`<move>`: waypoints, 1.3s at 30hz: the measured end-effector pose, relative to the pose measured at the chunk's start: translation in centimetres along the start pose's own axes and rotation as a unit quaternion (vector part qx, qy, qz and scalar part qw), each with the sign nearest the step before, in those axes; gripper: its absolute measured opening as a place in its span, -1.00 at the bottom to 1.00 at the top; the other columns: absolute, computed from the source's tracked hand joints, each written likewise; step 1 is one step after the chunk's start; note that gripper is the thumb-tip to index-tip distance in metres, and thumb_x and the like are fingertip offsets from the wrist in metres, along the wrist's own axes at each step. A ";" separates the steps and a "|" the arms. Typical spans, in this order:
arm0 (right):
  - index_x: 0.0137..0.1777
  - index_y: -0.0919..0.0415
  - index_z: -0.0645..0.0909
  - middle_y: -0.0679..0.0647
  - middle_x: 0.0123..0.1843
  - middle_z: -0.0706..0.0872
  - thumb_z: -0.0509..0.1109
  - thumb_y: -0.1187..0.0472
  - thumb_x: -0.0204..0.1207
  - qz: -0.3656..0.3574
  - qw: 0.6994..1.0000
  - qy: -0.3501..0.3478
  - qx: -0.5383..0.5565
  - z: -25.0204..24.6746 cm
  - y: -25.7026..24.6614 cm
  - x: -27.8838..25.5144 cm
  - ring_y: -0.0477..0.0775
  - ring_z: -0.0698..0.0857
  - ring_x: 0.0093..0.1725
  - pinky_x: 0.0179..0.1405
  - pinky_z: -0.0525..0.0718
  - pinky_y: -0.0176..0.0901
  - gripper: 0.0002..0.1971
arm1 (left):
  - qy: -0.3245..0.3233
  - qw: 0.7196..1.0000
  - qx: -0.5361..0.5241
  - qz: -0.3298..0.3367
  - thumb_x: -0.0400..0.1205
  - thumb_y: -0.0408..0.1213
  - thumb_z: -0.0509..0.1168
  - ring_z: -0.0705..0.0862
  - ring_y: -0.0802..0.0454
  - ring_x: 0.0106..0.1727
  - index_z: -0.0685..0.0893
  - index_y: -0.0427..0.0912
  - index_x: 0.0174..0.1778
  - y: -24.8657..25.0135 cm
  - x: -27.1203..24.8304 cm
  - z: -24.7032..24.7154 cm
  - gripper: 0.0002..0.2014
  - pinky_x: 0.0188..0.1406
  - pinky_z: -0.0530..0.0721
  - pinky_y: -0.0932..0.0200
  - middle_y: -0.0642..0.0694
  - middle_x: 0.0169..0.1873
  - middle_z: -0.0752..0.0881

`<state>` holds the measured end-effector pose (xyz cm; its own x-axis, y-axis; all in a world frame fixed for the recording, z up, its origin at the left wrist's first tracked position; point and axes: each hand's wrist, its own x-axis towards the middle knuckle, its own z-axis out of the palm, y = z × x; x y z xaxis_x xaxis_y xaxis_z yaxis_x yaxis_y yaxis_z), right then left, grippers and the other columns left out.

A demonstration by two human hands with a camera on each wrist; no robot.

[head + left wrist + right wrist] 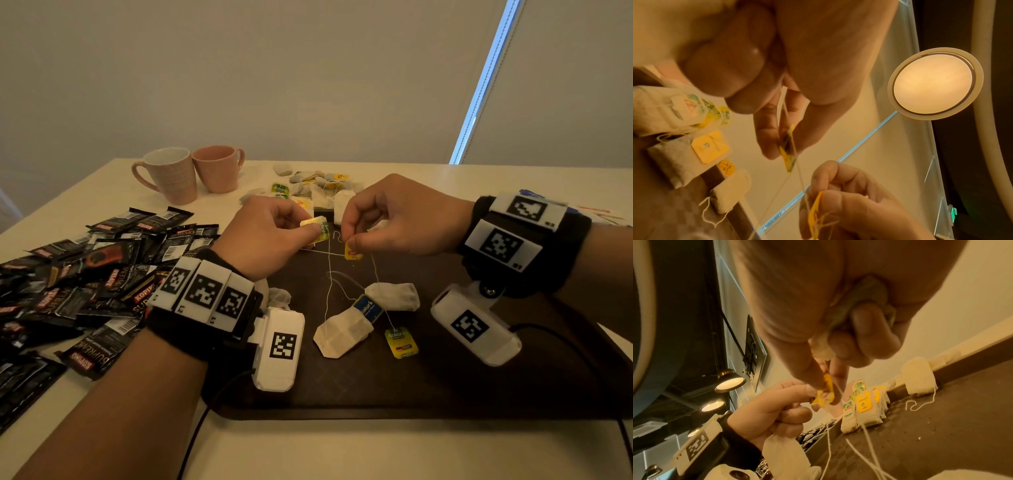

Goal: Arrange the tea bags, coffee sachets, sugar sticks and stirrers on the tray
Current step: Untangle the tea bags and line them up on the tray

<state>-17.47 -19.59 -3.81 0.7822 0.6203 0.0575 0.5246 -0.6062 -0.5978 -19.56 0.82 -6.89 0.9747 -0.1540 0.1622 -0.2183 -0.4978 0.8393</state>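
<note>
Over the far part of the dark tray (445, 383), my left hand (317, 231) pinches a green-yellow tea bag tag (322, 232). Beside it, my right hand (349, 241) pinches a yellow tea bag tag (352, 254). White strings (329, 291) run tangled from both tags down to two tea bags (342, 330) lying on the tray, a blue tag and a yellow-green tag beside them. The wrist views show each pinch close up: left hand (786, 146), right hand (828, 382). A crumpled tea bag (865, 305) sits under my right hand's curled fingers, another (781, 449) in my left palm.
A heap of black coffee sachets (85, 281) covers the table left of the tray. Two pink mugs (171, 174) stand at the back left. A loose pile of tea bags (318, 185) lies behind the tray's far edge. Cables trail from both wrist cameras.
</note>
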 end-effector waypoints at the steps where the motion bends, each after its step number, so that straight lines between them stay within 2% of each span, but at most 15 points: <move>1: -0.16 0.07 0.74 -0.12 -0.24 0.80 0.54 0.35 0.48 0.000 1.000 0.002 -0.002 0.0 0.0 0.0 -0.19 0.78 -0.22 0.00 0.72 -0.20 -0.86 | 0.001 1.000 0.002 0.002 0.59 -0.21 0.45 0.78 -0.10 -0.03 0.72 0.00 -0.18 0.0 0.0 0.0 -0.94 0.12 0.73 -0.05 -0.14 -0.17 0.81; 5: -0.15 0.08 0.75 -0.16 -0.23 0.77 0.53 0.33 0.49 -0.012 1.000 0.010 -0.021 0.1 0.0 0.0 -0.22 0.74 -0.20 -0.06 0.66 -0.37 -0.89 | 0.005 1.000 -0.003 0.003 0.60 -0.21 0.45 0.78 0.01 -0.12 0.73 -0.01 -0.19 -0.1 0.0 0.0 -0.94 0.00 0.72 0.07 -0.08 -0.22 0.81; 8: -0.16 0.08 0.78 -0.23 -0.27 0.74 0.54 0.29 0.48 -0.029 0.998 0.029 -0.038 0.0 -0.1 0.2 -0.24 0.68 -0.20 -0.01 0.62 -0.32 -0.92 | 0.009 1.000 -0.008 0.008 0.60 -0.22 0.45 0.73 0.17 -0.21 0.74 -0.02 -0.17 -0.1 0.1 -0.1 -0.95 -0.09 0.68 0.21 0.00 -0.26 0.80; 12: -0.14 0.10 0.77 -0.21 -0.31 0.78 0.55 0.30 0.49 -0.032 0.999 0.019 0.011 0.0 -0.9 0.3 -0.29 0.73 -0.25 -0.07 0.50 -0.54 -0.92 | 0.020 1.000 -0.012 0.013 0.60 -0.25 0.45 0.74 0.23 -0.28 0.76 -0.10 -0.14 -0.2 0.2 -0.1 -0.97 -0.25 0.70 0.33 -0.06 -0.25 0.81; 16: -0.06 0.13 0.80 -0.14 -0.20 0.83 0.54 0.27 0.52 -0.053 0.998 0.008 0.017 0.3 -1.7 0.6 -0.27 0.76 -0.13 0.10 0.59 -0.30 -0.95 | 0.013 1.000 -0.019 0.009 0.61 -0.27 0.44 0.82 -0.07 -0.16 0.78 -0.20 -0.09 -0.2 0.2 -0.4 -0.92 -0.13 0.82 -0.04 -0.17 -0.21 0.82; 21: -0.09 0.07 0.81 -0.21 -0.23 0.80 0.54 0.28 0.51 -0.054 0.999 0.006 0.001 1.0 -1.7 0.7 -0.26 0.73 -0.14 0.08 0.67 -0.23 -0.91 | 0.033 0.999 -0.002 0.037 0.59 -0.23 0.44 0.77 -0.02 -0.08 0.80 -0.20 -0.09 -0.2 0.2 -0.6 -0.89 0.03 0.70 0.01 -0.09 -0.22 0.81; 23: -0.07 0.12 0.82 -0.22 -0.28 0.80 0.54 0.22 0.53 -0.036 0.999 0.021 0.001 0.7 -1.8 0.5 -0.30 0.72 -0.20 -0.02 0.64 -0.35 -0.96 | 0.037 0.998 -0.004 0.043 0.60 -0.24 0.44 0.77 0.06 -0.13 0.79 -0.17 -0.10 -0.2 0.2 -0.5 -0.91 -0.01 0.68 0.10 -0.03 -0.25 0.81; 25: -0.07 0.16 0.79 -0.24 -0.35 0.74 0.52 0.09 0.55 0.001 0.999 0.051 -0.010 0.0 -1.9 0.0 -0.37 0.67 -0.30 -0.22 0.51 -0.50 -0.86 | 0.046 0.998 -0.012 0.048 0.60 -0.24 0.44 0.77 0.12 -0.15 0.78 -0.15 -0.10 -0.2 0.1 -0.5 -0.93 -0.02 0.66 0.19 -0.01 -0.27 0.81; 27: -0.05 0.21 0.75 -0.16 -0.38 0.67 0.44 -0.01 0.60 0.060 0.997 0.049 -0.003 -0.6 -1.6 -0.7 -0.27 0.61 -0.43 -0.42 0.45 -0.50 -0.74 | 0.046 0.998 -0.014 0.050 0.60 -0.23 0.44 0.78 0.13 -0.14 0.78 -0.16 -0.08 -0.1 0.1 -0.6 -0.91 -0.02 0.64 0.25 -0.02 -0.26 0.82; 28: -0.01 0.23 0.74 -0.06 -0.37 0.65 0.39 -0.03 0.63 0.093 0.995 0.032 0.028 -0.8 -1.4 -1.2 -0.18 0.57 -0.47 -0.51 0.44 -0.42 -0.70 | 0.040 0.998 -0.011 0.048 0.60 -0.22 0.44 0.78 0.13 -0.13 0.78 -0.16 -0.07 0.0 0.1 -0.6 -0.91 -0.01 0.65 0.25 -0.03 -0.24 0.82; 30: 0.07 0.25 0.72 0.04 -0.31 0.65 0.28 0.06 0.67 0.148 0.980 0.006 0.135 -0.9 -1.0 -2.1 -0.04 0.53 -0.45 -0.58 0.44 -0.28 -0.72 | 0.020 0.999 0.005 0.037 0.60 -0.22 0.44 0.77 0.11 -0.09 0.78 -0.12 -0.08 0.1 0.0 -0.5 -0.93 0.01 0.66 0.23 -0.04 -0.20 0.82; 33: 0.09 0.22 0.68 0.13 -0.22 0.63 0.14 0.47 0.51 0.182 0.949 -0.004 0.257 -0.7 -0.4 -3.4 -0.05 0.48 -0.47 -0.64 0.42 -0.32 -0.66 | -0.027 0.997 0.060 0.029 0.60 -0.18 0.44 0.70 0.28 -0.13 0.77 -0.01 -0.16 0.5 -0.2 -0.5 -0.95 -0.12 0.60 0.33 0.06 -0.21 0.77; 35: 0.11 0.20 0.66 0.14 -0.16 0.61 0.15 0.61 0.37 0.181 0.952 -0.008 0.248 -0.6 -0.3 -4.2 0.02 0.46 -0.39 -0.63 0.42 -0.33 -0.55 | -0.063 0.994 0.083 0.032 0.60 -0.16 0.44 0.66 0.40 -0.19 0.78 0.05 -0.20 0.8 -0.6 -0.5 -0.93 -0.22 0.55 0.47 0.17 -0.27 0.75; 36: 0.13 0.17 0.64 0.13 -0.14 0.62 0.15 0.65 0.41 0.172 0.960 -0.010 0.222 -0.5 -0.3 -4.5 0.02 0.48 -0.36 -0.60 0.45 -0.34 -0.53 | -0.081 0.992 0.085 0.035 0.60 -0.16 0.44 0.67 0.39 -0.18 0.79 0.08 -0.21 1.0 -0.7 -0.5 -0.92 -0.20 0.58 0.47 0.16 -0.29 0.76; 39: 0.23 0.09 0.60 0.07 -0.06 0.68 0.26 0.55 0.57 0.133 0.979 0.004 0.154 -0.3 -0.1 -5.0 -0.04 0.66 -0.23 -0.34 0.63 -0.38 -0.61 | -0.137 0.985 0.100 0.036 0.57 -0.09 0.45 0.73 0.13 -0.11 0.86 0.10 -0.21 1.2 -0.9 -0.3 -0.91 -0.01 0.73 0.06 0.08 -0.27 0.83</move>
<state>-21.37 -22.75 -3.80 0.8804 0.4566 -0.1278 0.1764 -0.5657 -0.8055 -20.72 0.65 -5.83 0.9125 -0.4062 0.0481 -0.3185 -0.6318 0.7067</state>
